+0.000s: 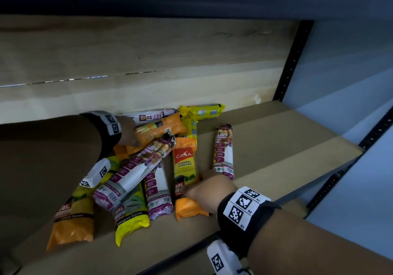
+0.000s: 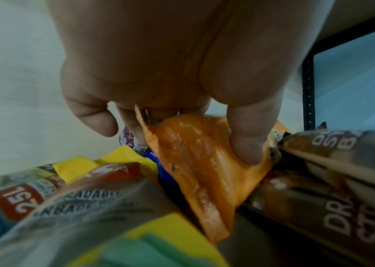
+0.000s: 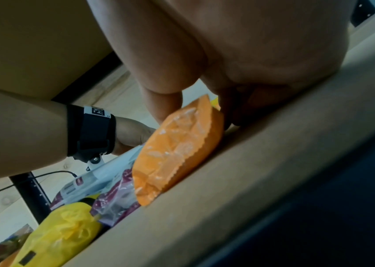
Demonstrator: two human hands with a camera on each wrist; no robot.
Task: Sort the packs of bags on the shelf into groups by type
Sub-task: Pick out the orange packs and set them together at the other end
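**Both hands on orange packs**

Here my left hand [image 1: 127, 133] pinches the crimped end of an orange pack [image 1: 161, 128] atop the heap on the shelf [image 1: 276, 147]. Rightward, my right hand [image 1: 209, 192] grips the upright-lying orange Casa pack [image 1: 185, 164] near its lower end.

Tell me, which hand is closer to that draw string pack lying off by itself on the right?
Right. The right hand grips the orange CASA pack, just beside and in front of the lone draw string pack. The left hand is across the pile, pinching another orange pack.
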